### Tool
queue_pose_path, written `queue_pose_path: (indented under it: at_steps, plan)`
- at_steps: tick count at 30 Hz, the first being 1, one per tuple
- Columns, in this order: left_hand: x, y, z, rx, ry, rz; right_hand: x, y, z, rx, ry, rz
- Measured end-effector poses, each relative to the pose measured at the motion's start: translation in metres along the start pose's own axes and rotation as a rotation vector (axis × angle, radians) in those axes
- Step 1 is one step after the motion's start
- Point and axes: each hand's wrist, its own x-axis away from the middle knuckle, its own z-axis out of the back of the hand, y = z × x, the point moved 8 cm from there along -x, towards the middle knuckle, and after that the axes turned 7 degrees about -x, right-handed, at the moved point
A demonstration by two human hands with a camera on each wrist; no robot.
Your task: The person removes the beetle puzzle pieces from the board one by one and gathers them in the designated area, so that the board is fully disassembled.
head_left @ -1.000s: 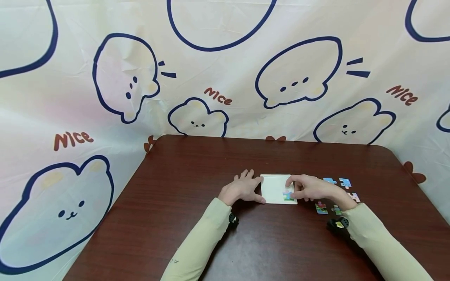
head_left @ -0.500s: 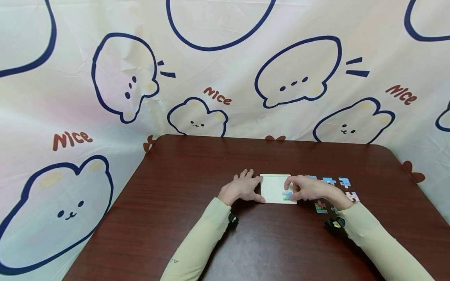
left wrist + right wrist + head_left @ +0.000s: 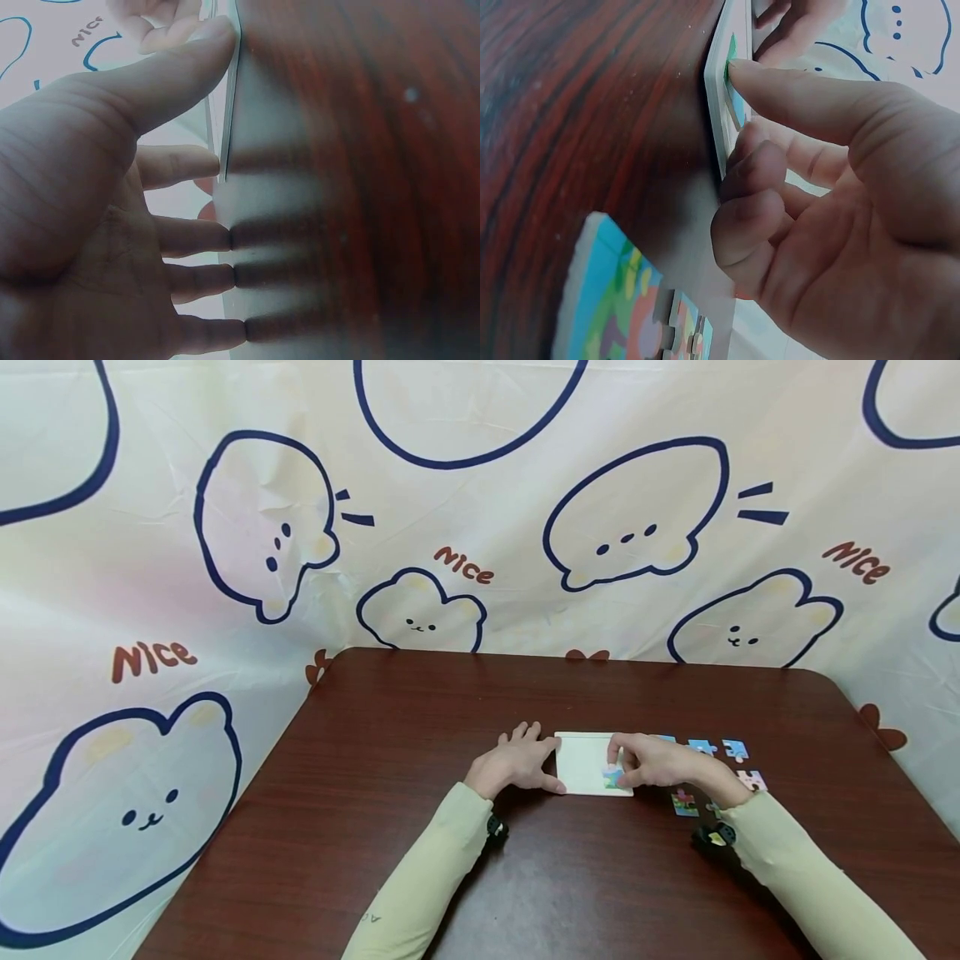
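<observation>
In the head view a white puzzle tray [image 3: 583,763] lies flat on the table. My left hand [image 3: 514,762] rests at its left side, fingers spread and straight. The left wrist view has the thumb [image 3: 214,37] and the index finger touching the tray's edge [image 3: 231,97]. A puzzle piece [image 3: 612,777] in blue and green sits at the tray's lower right corner. My right hand [image 3: 654,760] pinches this piece between thumb [image 3: 761,79] and index finger. Up close in the right wrist view, the piece lies slightly tilted on the tray; the other fingers are curled.
Several loose puzzle pieces lie right of the tray, among them a blue one [image 3: 735,749], a pink one [image 3: 752,779] and a red-green one [image 3: 685,802]. My right forearm partly covers some. A printed cloth [image 3: 517,527] hangs behind the brown table [image 3: 420,710].
My right hand has shifted very slightly left with the piece at the tray's corner, and its index finger has dropped a little. My left hand stays in place.
</observation>
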Motion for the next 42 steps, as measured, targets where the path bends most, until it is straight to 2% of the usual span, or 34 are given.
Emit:
queue_pose_path:
  at_steps: [10, 16, 22, 35, 42]
  plan:
    - [0.000, 0.000, -0.001, 0.006, -0.006, 0.003, 0.002, -0.005, 0.004, 0.033, 0.064, 0.047]
    - [-0.001, 0.000, -0.003, -0.006, -0.002, 0.005, 0.005, -0.010, 0.002, -0.006, 0.064, 0.073]
    - [-0.001, -0.001, -0.004, -0.007, -0.002, -0.001, 0.010, -0.008, 0.009, -0.022, 0.103, 0.058]
    - [0.001, -0.001, -0.005, -0.013, -0.013, 0.001, 0.047, 0.009, 0.039, -0.066, 0.131, 0.059]
    - [0.000, 0.000, -0.001, -0.012, 0.002, -0.009, 0.068, 0.020, 0.055, -0.080, 0.127, 0.040]
